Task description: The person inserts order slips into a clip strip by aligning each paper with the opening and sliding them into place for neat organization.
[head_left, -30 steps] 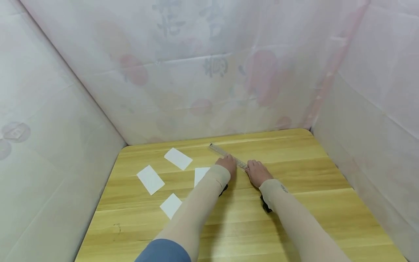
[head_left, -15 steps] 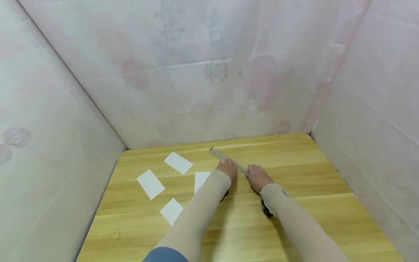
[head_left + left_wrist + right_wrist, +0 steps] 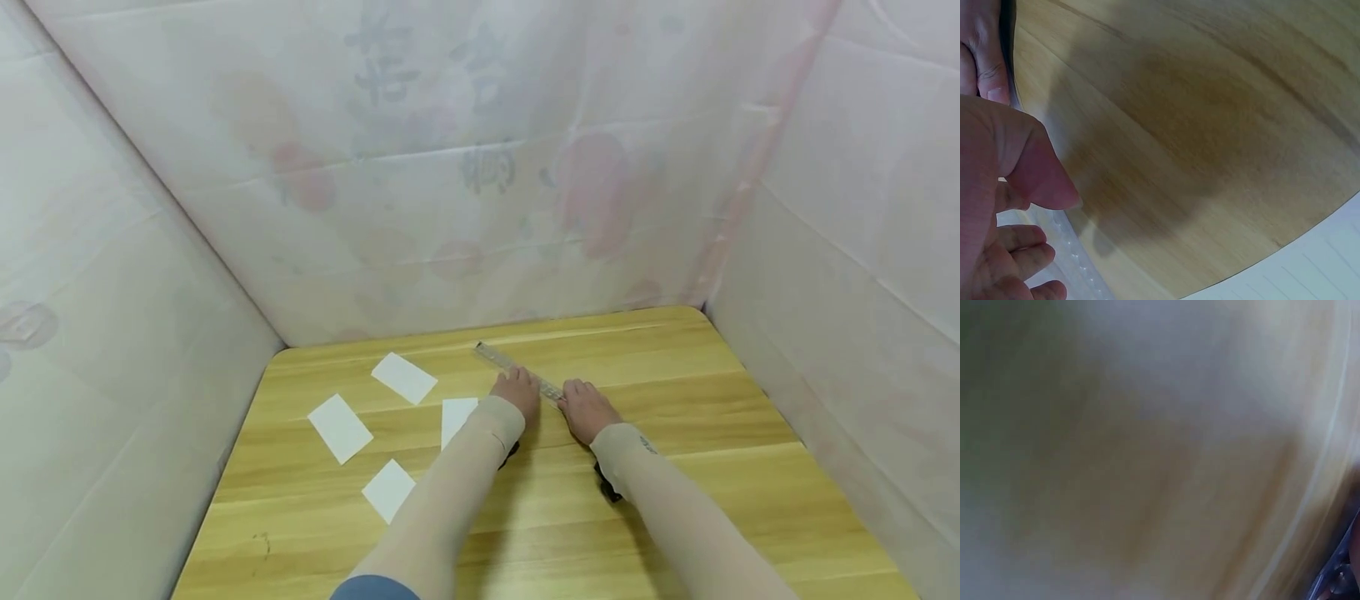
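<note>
Near the far side of the bench (image 3: 675, 367), both hands are on one clear ruler (image 3: 493, 356), which slants from its far left end towards its near right end. The left hand (image 3: 516, 393) lies across the ruler's middle with its back to the head camera; in the left wrist view its thumb (image 3: 1050, 181) is bent and its fingers (image 3: 1025, 256) are curled in, drawn close around the strip. The right hand (image 3: 588, 410) is just beside it, fingers bent and closed on the ruler's near end. In the right wrist view only a sliver of that hand and some clear plastic show at the lower corner, and the rest is blurred. I cannot tell whether the ruler touches the bench under the hands

Both forearms reach forward and inward in pale sleeves: the left forearm (image 3: 442, 521) leans to the right, the right forearm (image 3: 690, 521) leans to the left. A blue cuff (image 3: 372, 588) shows at the left elbow. Four white cards (image 3: 340, 428) lie left of the ruler, one partly behind the left forearm. Pale printed sheets (image 3: 450, 208) surround the bench
</note>
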Demonstrator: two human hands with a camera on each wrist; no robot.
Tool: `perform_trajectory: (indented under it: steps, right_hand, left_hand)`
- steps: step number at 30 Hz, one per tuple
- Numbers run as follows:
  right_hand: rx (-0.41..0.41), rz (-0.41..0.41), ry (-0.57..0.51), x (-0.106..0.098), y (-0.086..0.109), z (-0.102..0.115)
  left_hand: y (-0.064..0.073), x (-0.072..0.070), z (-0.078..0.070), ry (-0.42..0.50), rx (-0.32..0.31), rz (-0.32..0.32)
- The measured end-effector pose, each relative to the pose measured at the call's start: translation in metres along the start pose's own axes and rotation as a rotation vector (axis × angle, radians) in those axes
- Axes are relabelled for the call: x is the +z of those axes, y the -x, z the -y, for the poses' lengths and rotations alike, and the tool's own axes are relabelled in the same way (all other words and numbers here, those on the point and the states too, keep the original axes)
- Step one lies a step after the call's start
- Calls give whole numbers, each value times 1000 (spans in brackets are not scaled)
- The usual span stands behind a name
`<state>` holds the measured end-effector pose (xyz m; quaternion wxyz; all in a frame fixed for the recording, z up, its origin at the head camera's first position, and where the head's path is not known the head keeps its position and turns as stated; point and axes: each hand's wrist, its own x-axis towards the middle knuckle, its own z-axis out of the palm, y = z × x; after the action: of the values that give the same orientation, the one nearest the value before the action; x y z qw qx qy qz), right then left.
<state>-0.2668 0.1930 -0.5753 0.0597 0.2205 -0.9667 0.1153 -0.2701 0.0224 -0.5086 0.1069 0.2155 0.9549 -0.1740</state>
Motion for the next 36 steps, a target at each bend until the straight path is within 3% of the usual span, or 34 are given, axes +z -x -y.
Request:
perform_trajectory:
  steps: [12, 17, 23, 30, 36]
  right_hand:
    - [-59, -33, 17, -1, 4, -13]
    - [-63, -6, -34, -8, 8, -16]
    - [-58, 26, -65, -15, 18, -23]
    - [-141, -9, -63, -13, 20, -33]
    - [-151, 20, -103, -12, 29, -44]
  left_hand:
    - [1, -4, -7, -49, 11, -13]
    - [4, -3, -8, -50, 54, -15]
    - [6, 1, -11, -10, 109, -57]
    - [8, 6, -13, -56, 156, -116]
    - [12, 15, -20, -82, 176, -136]
